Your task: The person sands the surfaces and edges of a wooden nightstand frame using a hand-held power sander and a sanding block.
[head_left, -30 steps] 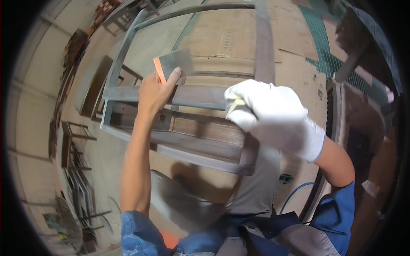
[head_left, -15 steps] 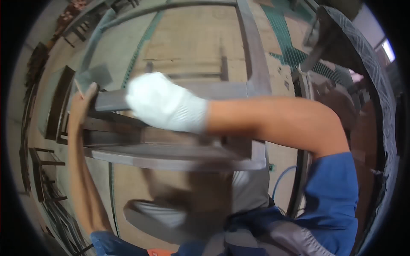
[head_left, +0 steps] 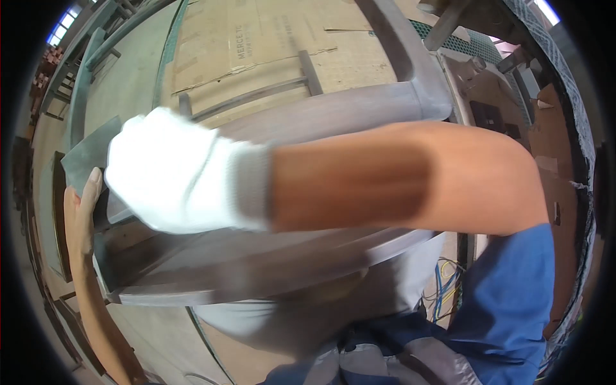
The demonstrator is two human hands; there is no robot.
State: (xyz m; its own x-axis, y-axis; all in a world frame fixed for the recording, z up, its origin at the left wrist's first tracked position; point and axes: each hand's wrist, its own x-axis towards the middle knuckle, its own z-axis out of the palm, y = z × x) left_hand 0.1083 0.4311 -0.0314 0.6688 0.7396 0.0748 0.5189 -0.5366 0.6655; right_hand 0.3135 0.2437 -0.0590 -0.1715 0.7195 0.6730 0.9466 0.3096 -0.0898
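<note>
A grey-brown wooden furniture frame point(head_left: 333, 112) with rounded rails lies across my lap. My right hand point(head_left: 170, 170), in a white knitted glove, is closed over the left part of its upper rail. The glove hides whatever its fingers hold, and motion smears it a little. At the rail's left end is my bare left hand point(head_left: 85, 208), thumb pointing up. A thin grey sheet point(head_left: 90, 151), like sandpaper, rises from between its thumb and fingers. The lower curved rail point(head_left: 167, 298) passes below my right forearm.
Flattened cardboard point(head_left: 256, 38) covers part of the floor ahead. Beyond the frame's right corner stands a low bench point(head_left: 468, 83) with small items. Blue and yellow cables point(head_left: 443, 289) lie at right. More wooden frames point(head_left: 58, 301) stand along the left.
My right hand has moved left and slightly down along the upper rail. My left hand and the grey sheet appear farther left and lower, as the whole view has shifted.
</note>
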